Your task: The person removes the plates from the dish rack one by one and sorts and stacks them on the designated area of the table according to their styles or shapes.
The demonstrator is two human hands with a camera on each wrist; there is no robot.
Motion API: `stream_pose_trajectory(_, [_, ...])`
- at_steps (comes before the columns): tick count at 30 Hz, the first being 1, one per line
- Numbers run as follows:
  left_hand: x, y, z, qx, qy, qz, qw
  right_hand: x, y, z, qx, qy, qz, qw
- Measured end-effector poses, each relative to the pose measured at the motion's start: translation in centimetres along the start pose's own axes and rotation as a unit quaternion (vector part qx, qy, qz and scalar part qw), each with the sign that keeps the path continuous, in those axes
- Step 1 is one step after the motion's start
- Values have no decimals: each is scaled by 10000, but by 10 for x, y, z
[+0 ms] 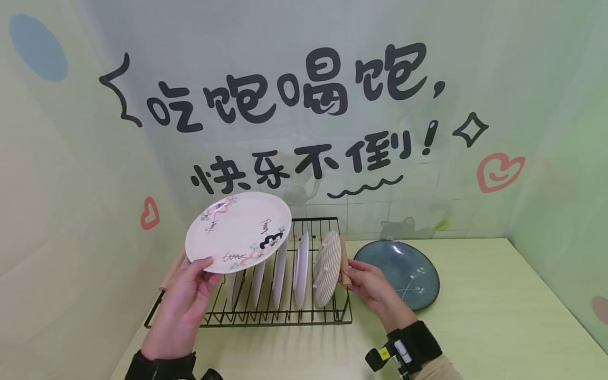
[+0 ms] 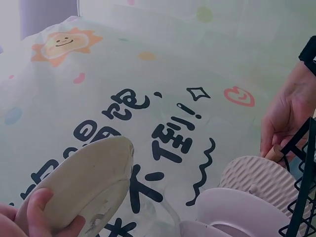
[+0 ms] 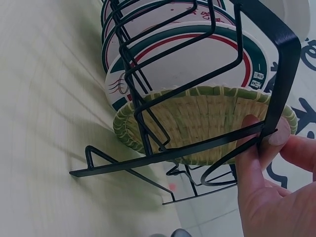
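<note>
My left hand grips the lower edge of an oval white plate with a floral, lettered pattern, holding it tilted above the left part of a black wire dish rack. Its pale underside shows in the left wrist view. On the right, my other hand pinches the rack's wooden handle. Several plates stand upright in the slots; green-and-red rims show in the right wrist view. At the right end stands a shallow woven basket, its ribbed back facing left.
A dark blue plate with white flower marks lies on the pale table, right of the rack. Behind the rack rises a wall covering with large dark lettering. A second wooden handle sits at the rack's left end.
</note>
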State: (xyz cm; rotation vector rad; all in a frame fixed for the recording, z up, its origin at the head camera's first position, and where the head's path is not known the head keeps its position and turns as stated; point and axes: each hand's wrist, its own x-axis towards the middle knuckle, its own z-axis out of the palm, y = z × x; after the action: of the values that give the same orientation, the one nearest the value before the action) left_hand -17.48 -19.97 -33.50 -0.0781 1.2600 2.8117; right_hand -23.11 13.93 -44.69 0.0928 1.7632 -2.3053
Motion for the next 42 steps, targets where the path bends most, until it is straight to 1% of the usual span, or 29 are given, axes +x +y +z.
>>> stream_pose_trajectory(2, [-1, -1, 2, 123, 31, -92, 9999, 0, 0, 0, 5, 15, -5, 10000])
stream_pose_trajectory(8, [-2, -5, 8, 349, -17, -250, 9991, -1, -2, 2, -26, 46, -24, 10000])
stream_pose_trajectory(11, [-3, -8, 12, 526, 24, -356, 9980, -2, -2, 1, -49, 69, 6, 10000])
stream_pose_trajectory(15, [-5, -13, 15, 834, 38, -413, 9957, -4, -3, 3, -115, 207, 17, 9997])
stream_pose_trajectory(19, [-8, -18, 18, 1016, -7, -439, 9939, -5, -1, 6, -407, 486, -133, 9979])
stream_pose_trajectory(22, [-10, -22, 19, 1127, -125, -436, 9926, -5, 2, 9, -617, 729, -255, 9951])
stream_pose_trajectory(27, [-10, -28, 20, 1343, -237, -423, 9898, -5, 3, 11, -894, 1082, -299, 9896])
stream_pose_trajectory(34, [-12, -36, 26, 1396, -221, -442, 9890, -9, 2, 13, -1179, 1212, -431, 9847])
stream_pose_trajectory(36, [-13, -38, 29, 1413, -244, -469, 9886, -10, 0, 13, -1255, 1296, -521, 9822])
stream_pose_trajectory(40, [-13, -42, 32, 1402, -172, -520, 9886, -16, -9, 14, -1477, 1537, -805, 9737])
stream_pose_trajectory(42, [-12, -44, 33, 1397, -170, -558, 9885, -20, -16, 15, -1415, 1701, -866, 9714])
